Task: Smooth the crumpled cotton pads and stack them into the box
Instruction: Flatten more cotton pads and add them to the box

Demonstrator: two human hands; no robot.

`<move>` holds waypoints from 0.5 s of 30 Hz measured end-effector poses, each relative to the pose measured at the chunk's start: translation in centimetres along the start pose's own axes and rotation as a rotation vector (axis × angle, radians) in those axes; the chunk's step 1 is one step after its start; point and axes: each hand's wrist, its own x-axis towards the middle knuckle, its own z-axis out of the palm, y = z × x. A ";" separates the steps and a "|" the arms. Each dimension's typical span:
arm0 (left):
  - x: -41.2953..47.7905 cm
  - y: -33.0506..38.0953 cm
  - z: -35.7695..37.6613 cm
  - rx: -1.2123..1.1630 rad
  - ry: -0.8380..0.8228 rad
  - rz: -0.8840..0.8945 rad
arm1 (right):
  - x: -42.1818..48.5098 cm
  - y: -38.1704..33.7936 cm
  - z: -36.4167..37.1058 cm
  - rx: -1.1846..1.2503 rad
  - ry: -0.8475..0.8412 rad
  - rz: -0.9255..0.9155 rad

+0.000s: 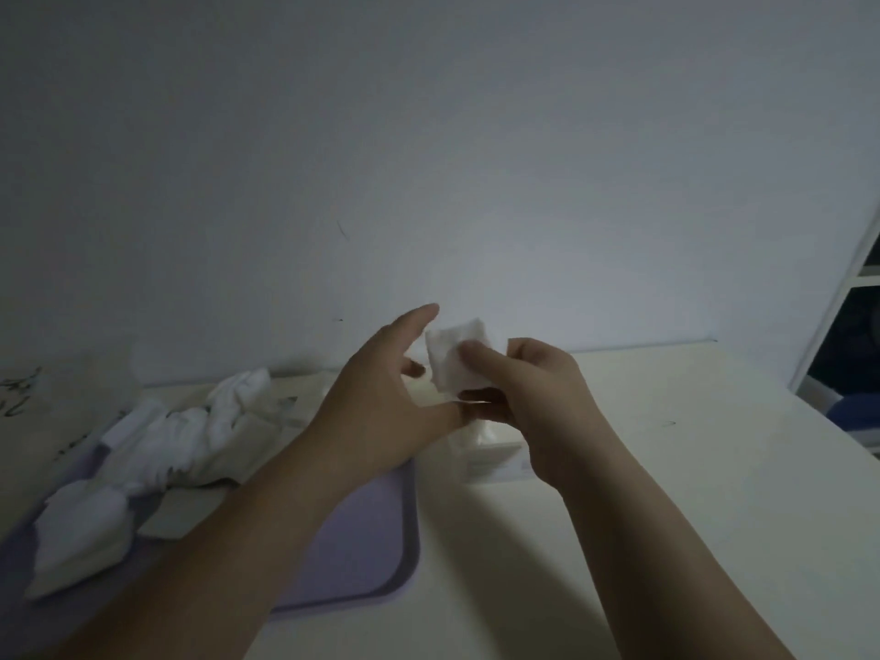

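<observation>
Pinched by the right hand (538,402) above the box (495,462), with the left hand (376,402) spread open beside it, the cotton pad (450,357) could crease again or slip and miss.

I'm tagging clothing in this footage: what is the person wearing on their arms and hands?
Nothing shows. Both forearms are bare to the frame edge, with no sleeves. The left hand and right hand have no gloves, rings, watch or bracelet in view.
</observation>
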 end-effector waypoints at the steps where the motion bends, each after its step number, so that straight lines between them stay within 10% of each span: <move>1: 0.2 0.2 0.1 0.097 -0.013 0.038 | 0.0 0.0 0.0 -0.048 0.013 -0.020; 15: 2.2 0.1 0.7 0.159 -0.176 0.163 | -0.1 -0.6 -0.9 -0.254 0.054 -0.048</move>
